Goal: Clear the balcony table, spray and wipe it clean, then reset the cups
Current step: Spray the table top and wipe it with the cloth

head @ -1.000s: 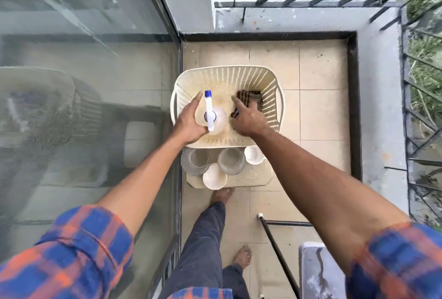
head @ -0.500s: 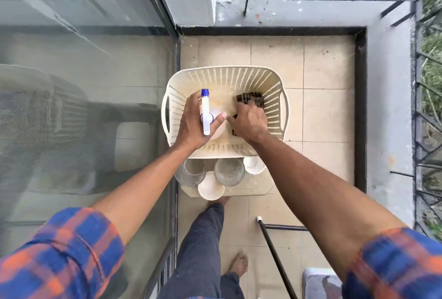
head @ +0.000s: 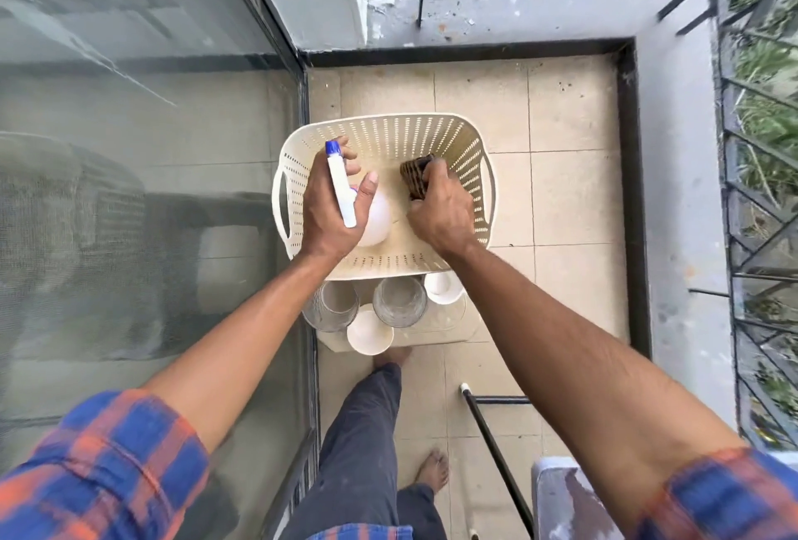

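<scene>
The spray bottle (head: 375,222) is being raised higher in the basket (head: 388,133) than a moment ago; its neck is being gripped by the left hand (head: 326,205), fingers curled round it, blue nozzle beyond the knuckles; the brown cloth (head: 415,175) is being clutched in the curled fingers of the right hand (head: 440,211), just beside the left; the cups (head: 370,332) are being left on the small table (head: 436,330), under both wrists.

spray bottle (head: 343,190): white, blue nozzle, sat gripped in left hand (head: 326,216) | cloth (head: 415,177): dark brown, bunched in right hand (head: 440,213) | glasses (head: 399,302), white cups (head: 370,333): stood upright, clustered on small cream table (head: 436,329)
</scene>
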Available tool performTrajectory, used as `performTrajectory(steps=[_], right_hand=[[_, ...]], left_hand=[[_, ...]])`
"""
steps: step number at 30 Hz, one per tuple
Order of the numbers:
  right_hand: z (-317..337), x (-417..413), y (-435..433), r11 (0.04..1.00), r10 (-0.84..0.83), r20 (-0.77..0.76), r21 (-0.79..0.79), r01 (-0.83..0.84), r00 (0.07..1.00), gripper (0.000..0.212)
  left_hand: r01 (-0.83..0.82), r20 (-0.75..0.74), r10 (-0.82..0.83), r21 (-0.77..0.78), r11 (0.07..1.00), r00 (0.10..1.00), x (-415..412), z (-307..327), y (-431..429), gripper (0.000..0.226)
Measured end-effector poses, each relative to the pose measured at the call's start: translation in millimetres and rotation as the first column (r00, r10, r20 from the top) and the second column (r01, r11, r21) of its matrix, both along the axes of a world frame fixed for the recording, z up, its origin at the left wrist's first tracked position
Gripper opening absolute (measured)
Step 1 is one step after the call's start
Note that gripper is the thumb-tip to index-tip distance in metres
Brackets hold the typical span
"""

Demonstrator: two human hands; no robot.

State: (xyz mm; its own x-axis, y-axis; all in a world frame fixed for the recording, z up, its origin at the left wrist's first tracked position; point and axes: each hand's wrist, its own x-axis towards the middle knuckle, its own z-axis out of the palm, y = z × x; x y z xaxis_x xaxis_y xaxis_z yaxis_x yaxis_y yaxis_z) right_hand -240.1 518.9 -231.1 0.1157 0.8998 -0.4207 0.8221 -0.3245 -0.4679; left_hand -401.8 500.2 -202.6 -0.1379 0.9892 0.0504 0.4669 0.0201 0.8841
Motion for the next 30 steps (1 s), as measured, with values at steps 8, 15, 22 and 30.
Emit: performTrajectory(steps=[8,15,22,30], right_hand=[[88.6,20.0,-15.4,0.854,-0.473,-0.628,-0.153,0.498,0.618,0.055],[201.5,92.5,-113.9,0.639,-0.542,-0.839,-0.446,0.627,-0.045,0.041],[233.2,186.5,-307.6,0.416,-0.360,-0.794,-0.606,0.678,-0.489,0.049],[229.3,225.0,-489.5,0.034,-0.389,-0.817,-0.475,0.880,-0.426,0.054]], left_hand=[[-0.104,0.101,0.101,0.026,0.994,0.990,1.8,61.8,13.5,0.017],[0.064,0.255,-0.072,0.037,0.997,0.964,44.0,147.9,-8.7,0.036],[0.387,0.290,-0.357,-0.053,0.920,0.888,118.9,204.3,-87.1,0.047],[0.728,0.342,-0.646,-0.231,0.646,0.682,200.8,253.1,-200.8,0.031]])
